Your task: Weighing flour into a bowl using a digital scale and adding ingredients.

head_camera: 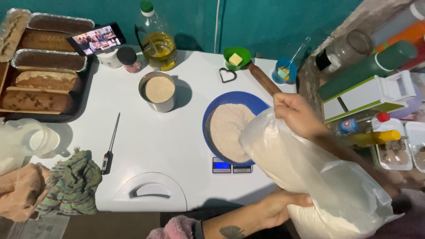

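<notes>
Tilting over a blue bowl (212, 110), a big translucent plastic bag (310, 172) of flour sits in both hands, mouth resting at the bowl's right rim. Bag is thin, crinkly, cloudy white; flour is heaped in its lower end near the bottom right. Right hand (294, 113) has a closed grip pinching the bag's top edge, fingers curled over the plastic. Left hand (276, 208) cups the bag's underside, grip wrapped part way round, fingertips hidden behind the plastic.

Bowl is round, smooth, holding a pale, powdery, off-white mound. It stands on a small digital scale (231, 166) with a lit blue display, on the white glossy table (177, 141).

Nearby: round steel cup (158, 92) with beige powder, thin probe thermometer (110, 146), metal heart cutter (227, 75), wooden rolling pin (264, 79), green cup with a butter cube (237, 57), clear oil bottle (158, 40) with green cap. Far left, foil pans and browned loaves (42, 79) on a dark tray, a phone (96, 39) propped up, a glass jug of milk (24, 144), and a rumpled striped cloth (73, 183).
</notes>
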